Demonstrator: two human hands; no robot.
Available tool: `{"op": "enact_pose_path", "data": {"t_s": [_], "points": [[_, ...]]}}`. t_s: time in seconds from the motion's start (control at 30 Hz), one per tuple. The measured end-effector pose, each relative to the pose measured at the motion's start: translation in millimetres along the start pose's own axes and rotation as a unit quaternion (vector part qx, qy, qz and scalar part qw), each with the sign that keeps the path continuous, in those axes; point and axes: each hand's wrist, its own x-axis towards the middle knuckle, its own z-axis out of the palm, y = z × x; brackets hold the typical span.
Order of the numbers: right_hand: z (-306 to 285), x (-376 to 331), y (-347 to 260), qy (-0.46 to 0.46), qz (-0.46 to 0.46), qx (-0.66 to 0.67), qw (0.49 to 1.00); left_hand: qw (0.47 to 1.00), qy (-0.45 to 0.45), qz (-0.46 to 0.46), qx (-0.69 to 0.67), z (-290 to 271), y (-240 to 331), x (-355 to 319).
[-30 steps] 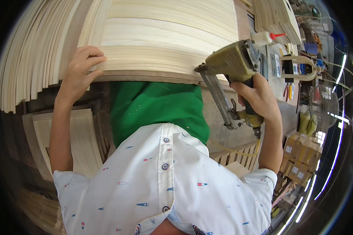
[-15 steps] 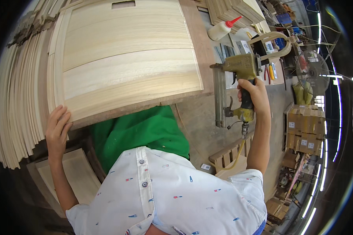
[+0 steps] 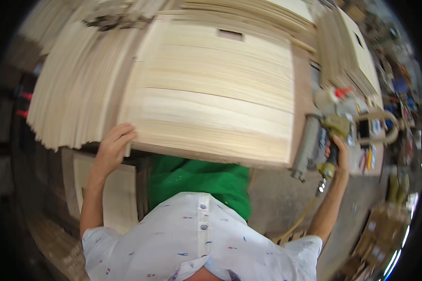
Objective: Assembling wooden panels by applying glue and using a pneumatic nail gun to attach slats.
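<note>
A large pale wooden panel (image 3: 211, 89) with a small rectangular cut-out near its far edge lies on the bench in front of me. My left hand (image 3: 113, 149) rests on its near left corner, fingers spread over the edge. My right hand (image 3: 336, 153) grips the handle of an olive-coloured pneumatic nail gun (image 3: 321, 140), held just off the panel's near right corner with its long magazine pointing down. A yellowish air hose (image 3: 301, 220) trails from the gun toward my right arm.
Stacks of thin wooden boards (image 3: 68, 93) fan out at the left and more panels (image 3: 351, 51) stand at the far right. A white glue bottle with a red tip (image 3: 333, 96) and small tools lie on the right bench. Framed panels (image 3: 119, 196) sit low at the left.
The nail gun has come down beside the panel's right corner. My left hand has shifted from under the stack's edge to the panel's near left corner. The view has tilted, showing the whole panel.
</note>
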Motion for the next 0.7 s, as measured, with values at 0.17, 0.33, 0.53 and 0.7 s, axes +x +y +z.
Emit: {"op": "enact_pose_path", "data": {"t_s": [0.17, 0.33, 0.53, 0.7], "points": [[-21.6, 16.9, 14.9, 0.007, 0.015, -0.031, 0.999, 0.998, 0.03, -0.06, -0.02, 0.3, 4.6, 18.1], [-23.0, 22.3, 28.0, 0.015, -0.017, -0.118, 0.993, 0.994, 0.065, -0.091, 0.01, 1.7, -14.2, 47.6], [-20.6, 13.3, 34.6, 0.088, -0.188, -0.445, 0.871, 0.983, 0.133, -0.122, 0.034, 10.3, -54.6, 115.2], [-8.7, 5.4, 47.2, 0.177, -0.18, -0.555, 0.793, 0.973, 0.161, -0.116, 0.121, 13.2, -102.9, 202.3]]}}
